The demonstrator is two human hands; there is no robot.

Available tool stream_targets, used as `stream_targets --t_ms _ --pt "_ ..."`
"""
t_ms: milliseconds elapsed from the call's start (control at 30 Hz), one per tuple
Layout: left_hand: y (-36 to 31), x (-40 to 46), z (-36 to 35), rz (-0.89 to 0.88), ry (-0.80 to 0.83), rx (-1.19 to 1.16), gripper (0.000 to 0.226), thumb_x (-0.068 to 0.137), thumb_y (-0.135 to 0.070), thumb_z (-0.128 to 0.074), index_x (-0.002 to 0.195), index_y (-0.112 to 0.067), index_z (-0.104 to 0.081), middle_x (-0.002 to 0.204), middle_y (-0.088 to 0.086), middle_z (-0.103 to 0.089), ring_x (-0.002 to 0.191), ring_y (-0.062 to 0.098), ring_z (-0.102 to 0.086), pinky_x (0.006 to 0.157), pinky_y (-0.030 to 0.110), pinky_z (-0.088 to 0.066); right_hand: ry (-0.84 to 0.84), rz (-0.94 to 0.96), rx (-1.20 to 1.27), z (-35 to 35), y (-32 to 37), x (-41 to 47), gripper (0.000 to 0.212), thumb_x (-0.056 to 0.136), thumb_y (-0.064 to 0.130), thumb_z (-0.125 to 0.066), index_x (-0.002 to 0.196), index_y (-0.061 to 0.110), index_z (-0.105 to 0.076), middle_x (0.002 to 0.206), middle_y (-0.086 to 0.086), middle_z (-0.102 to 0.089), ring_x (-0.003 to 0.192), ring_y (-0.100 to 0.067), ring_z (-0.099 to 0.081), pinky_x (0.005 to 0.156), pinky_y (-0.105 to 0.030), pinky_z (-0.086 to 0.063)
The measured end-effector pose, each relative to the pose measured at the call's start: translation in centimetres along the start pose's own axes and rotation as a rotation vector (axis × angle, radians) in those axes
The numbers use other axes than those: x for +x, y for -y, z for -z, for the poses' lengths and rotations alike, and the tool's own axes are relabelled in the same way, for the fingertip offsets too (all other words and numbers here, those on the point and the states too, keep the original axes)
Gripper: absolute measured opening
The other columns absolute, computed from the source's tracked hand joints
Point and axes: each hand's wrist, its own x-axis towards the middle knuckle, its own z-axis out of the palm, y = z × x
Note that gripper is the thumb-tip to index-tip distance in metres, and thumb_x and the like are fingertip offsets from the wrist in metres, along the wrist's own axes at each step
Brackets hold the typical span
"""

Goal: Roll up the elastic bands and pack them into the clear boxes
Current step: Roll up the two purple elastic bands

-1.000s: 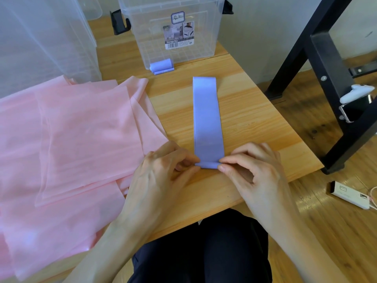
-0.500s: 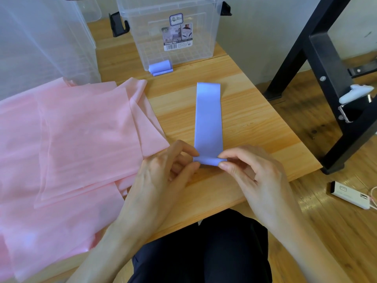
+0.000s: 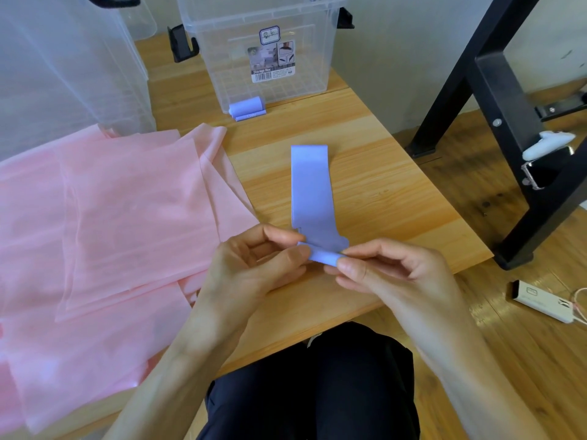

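Two hands work the near end of a lilac elastic band [image 3: 309,188] that lies flat along the wooden table [image 3: 387,198], its far end pointing toward the boxes. The left hand [image 3: 254,265] pinches one side of the small roll [image 3: 322,256] formed at the near end between thumb and fingertips, and the right hand [image 3: 397,274] pinches the other side the same way; gripping both ends probably keeps the roll tight and square so it does not wind crooked. The roll is lifted slightly off the wood, with the flat remainder trailing away from it, so most of the length seems to be left to wind. A finished lilac roll [image 3: 246,107] sits against the front wall of the clear storage box [image 3: 263,42], whether inside it or just outside I cannot tell, with a thinner lilac piece just in front on the table. A heap of pink bands [image 3: 104,217] is spread on the left, near to hand, likely awaiting their turn. A second clear box [image 3: 63,68] stands behind that heap. Right of the table, a black metal frame [image 3: 495,90] stands on the wooden floor [image 3: 460,182], and a small white device [image 3: 536,301] lies on the floor nearby.
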Motion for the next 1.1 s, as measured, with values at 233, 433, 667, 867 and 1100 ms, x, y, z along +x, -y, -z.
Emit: stream_targets --t_ms 233,433,667,867,1100 --pt "-0.4 -0.6 -0.3 0.002 0.016 0.052 0.016 0.077 -0.010 -0.070 0.075 -0.022 -0.081 0.088 0.003 -0.078 0.088 0.016 -0.075 0.075 0.019 -0.057 -0.034 -0.045 0.156 -0.6 0.1 -0.3 0.007 0.082 -0.003 -0.070 0.088 -0.001 -0.070 0.086 -0.013 -0.076 0.085 -0.025 -0.076 0.072 -0.023 -0.059" --pt "-0.5 -1.1 -0.8 -0.001 -0.008 0.055 0.013 0.071 -0.021 -0.072 0.080 -0.019 -0.082 0.092 0.003 -0.078 0.089 0.015 -0.075 0.073 0.015 -0.056 -0.066 -0.032 0.154 -0.7 0.5 -0.6 0.004 0.084 -0.001 -0.069 0.085 0.001 -0.072 0.082 -0.014 -0.075 0.077 -0.028 -0.076 0.066 -0.024 -0.059" --pt "-0.3 -1.4 -0.8 -0.044 -0.061 0.051 0.013 0.069 -0.023 -0.073 0.075 -0.015 -0.081 0.087 0.003 -0.078 0.084 0.013 -0.075 0.071 0.018 -0.057 -0.033 0.019 0.091 -0.8 0.6 -1.2 0.014 0.076 0.013 -0.075 0.087 0.005 -0.074 0.081 -0.010 -0.076 0.082 -0.024 -0.076 0.072 -0.024 -0.060" --pt "-0.2 -2.0 -0.7 -0.067 -0.031 0.059 0.017 0.068 -0.022 -0.074 0.083 -0.018 -0.082 0.091 0.003 -0.078 0.087 0.015 -0.075 0.074 0.019 -0.058 -0.024 0.033 0.110 -0.8 0.6 -1.3 0.010 0.081 0.006 -0.072 0.082 -0.003 -0.069 0.080 -0.012 -0.076 0.079 -0.025 -0.076 0.069 -0.025 -0.060" --pt "0.2 -2.2 -0.5 -0.087 -0.058 0.078 0.014 0.065 -0.023 -0.076 0.078 -0.020 -0.081 0.086 0.004 -0.078 0.085 0.016 -0.075 0.078 0.024 -0.059 -0.047 0.035 0.145 -1.3 0.4 -1.3 0.004 0.084 0.000 -0.070 0.087 -0.002 -0.069 0.079 -0.004 -0.075 0.077 -0.024 -0.076 0.069 -0.025 -0.060"
